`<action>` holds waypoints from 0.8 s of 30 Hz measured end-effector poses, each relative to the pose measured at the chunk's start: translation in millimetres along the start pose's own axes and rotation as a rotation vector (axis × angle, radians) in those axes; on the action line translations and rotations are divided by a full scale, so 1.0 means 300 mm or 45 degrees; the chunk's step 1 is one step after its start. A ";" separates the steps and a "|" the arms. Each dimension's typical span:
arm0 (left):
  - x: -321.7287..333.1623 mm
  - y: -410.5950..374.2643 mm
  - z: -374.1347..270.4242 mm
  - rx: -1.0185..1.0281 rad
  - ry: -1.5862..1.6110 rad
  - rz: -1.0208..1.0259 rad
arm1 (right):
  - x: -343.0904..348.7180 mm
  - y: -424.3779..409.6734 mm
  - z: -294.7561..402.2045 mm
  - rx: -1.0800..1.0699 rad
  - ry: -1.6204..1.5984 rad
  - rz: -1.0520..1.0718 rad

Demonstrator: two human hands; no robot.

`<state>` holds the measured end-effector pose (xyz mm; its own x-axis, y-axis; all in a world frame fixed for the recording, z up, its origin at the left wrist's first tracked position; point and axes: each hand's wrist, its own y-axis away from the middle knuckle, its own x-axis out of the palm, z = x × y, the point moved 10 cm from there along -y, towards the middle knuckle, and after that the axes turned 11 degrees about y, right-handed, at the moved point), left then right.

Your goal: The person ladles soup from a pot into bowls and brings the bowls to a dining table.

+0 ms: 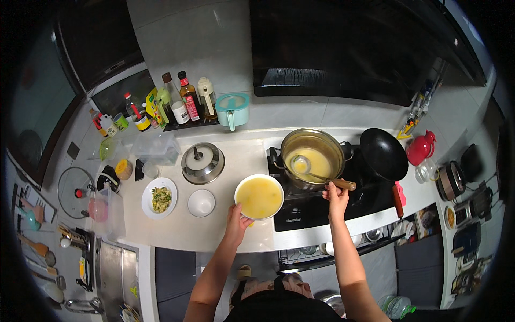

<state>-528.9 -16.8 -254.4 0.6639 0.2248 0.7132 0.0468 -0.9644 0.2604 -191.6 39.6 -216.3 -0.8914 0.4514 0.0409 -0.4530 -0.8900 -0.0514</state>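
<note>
My left hand [237, 222] grips the near rim of a white bowl [259, 196] filled with yellow soup, just left of the gas stove [314, 215]. In my right hand [335, 197] is the wooden handle of a metal ladle [318, 176]. The ladle's head rests in a large steel pot [293, 141] of the same yellow liquid, on the left burner. To the left of the soup bowl stands a small white bowl [201, 203] with nothing visible in it. Farther left, a white plate [147, 198] carries a chopped green and yellow dish.
A domed steel lid [202, 163] sits behind the small bowl. A black wok [384, 154] occupies the right burner, its handle pointing toward me. Bottles [189, 98] and a turquoise lidded container [232, 109] line a wall shelf. The range hood [334, 52] overhangs the stove. A sink [116, 273] lies lower left.
</note>
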 end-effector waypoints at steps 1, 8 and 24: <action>-0.027 -0.002 -0.021 -0.011 -0.007 0.001 | 0.004 0.028 -0.023 0.076 0.004 -0.043; -0.197 -0.036 -0.173 -0.045 -0.115 0.041 | 0.182 0.400 -0.347 0.379 0.154 0.063; -0.372 -0.045 -0.265 -0.131 -0.113 0.063 | 0.669 0.682 -0.651 0.795 -0.307 0.078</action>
<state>-663.0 -17.8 -285.7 0.7270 0.1595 0.6679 -0.0614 -0.9537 0.2946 -465.6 -39.2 -413.6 -0.8546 0.4362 0.2817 -0.2445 -0.8166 0.5229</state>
